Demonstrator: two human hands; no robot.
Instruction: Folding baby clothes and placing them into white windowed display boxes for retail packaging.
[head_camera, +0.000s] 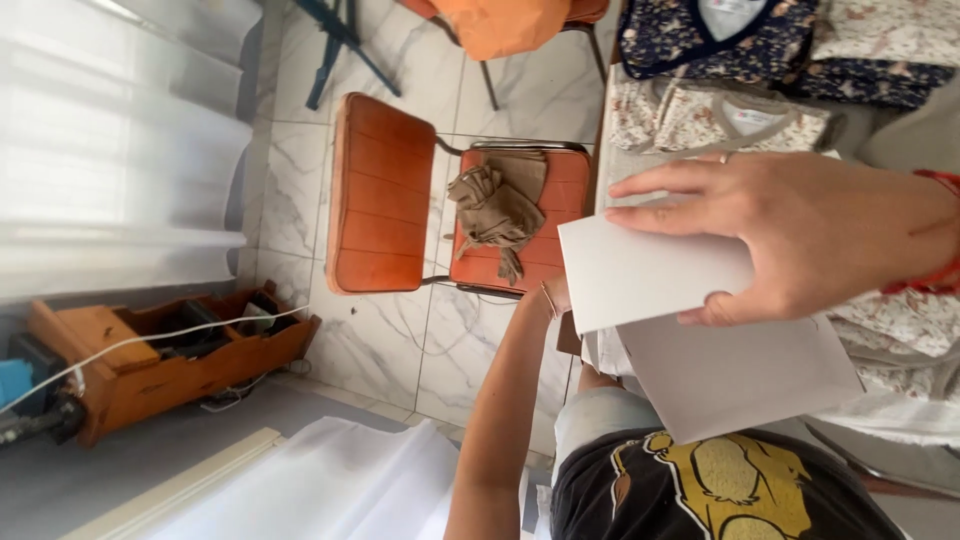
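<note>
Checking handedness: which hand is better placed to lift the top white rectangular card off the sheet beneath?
Right. The right hand spans the white rectangular card, thumb at its edge; the left hand is mostly hidden behind it.

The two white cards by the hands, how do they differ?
The upper white card is pinned under a hand, with spread fingers pressing its top edge; the lower white card has no fingers on it. The upper card overlaps the lower one, hiding part of it. The lower card shows more area and looks greyer, in shade. Both are plain, blank and rectangular.
</note>
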